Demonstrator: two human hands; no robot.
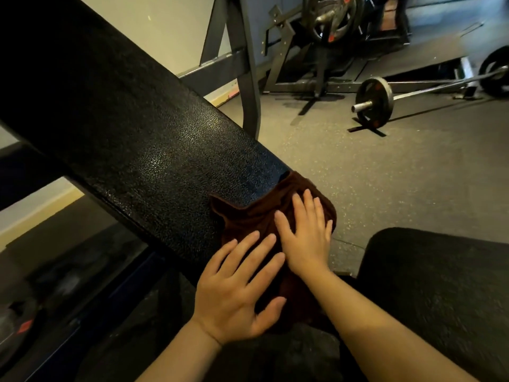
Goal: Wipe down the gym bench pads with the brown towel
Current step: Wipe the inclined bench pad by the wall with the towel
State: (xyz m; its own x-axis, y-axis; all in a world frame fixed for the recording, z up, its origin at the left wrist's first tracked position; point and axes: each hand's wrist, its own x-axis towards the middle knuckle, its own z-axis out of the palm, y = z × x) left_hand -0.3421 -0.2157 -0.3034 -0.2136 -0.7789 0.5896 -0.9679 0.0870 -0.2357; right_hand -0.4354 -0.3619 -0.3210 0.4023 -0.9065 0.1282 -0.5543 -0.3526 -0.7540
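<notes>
Fingers, left hand [242, 290]: straight, spread, pressed flat on the brown towel [256, 219]; nothing grasped.
Fingers, right hand [305, 238]: straight, slightly spread, flat on the same towel, farther and to the right of the left hand.
Towel position: draped over the near end of the long bench pad [115, 133], its right edge hanging off the pad's corner.
Long pad: black, textured, running diagonally from far left to near centre.
Second pad [440, 285]: black, near right, apart from the towel.
Floor, far right: barbell [377, 102] with plates, lying on speckled flooring.
Far centre: weight rack [330, 20] holding plates.
Containers: none seen.
</notes>
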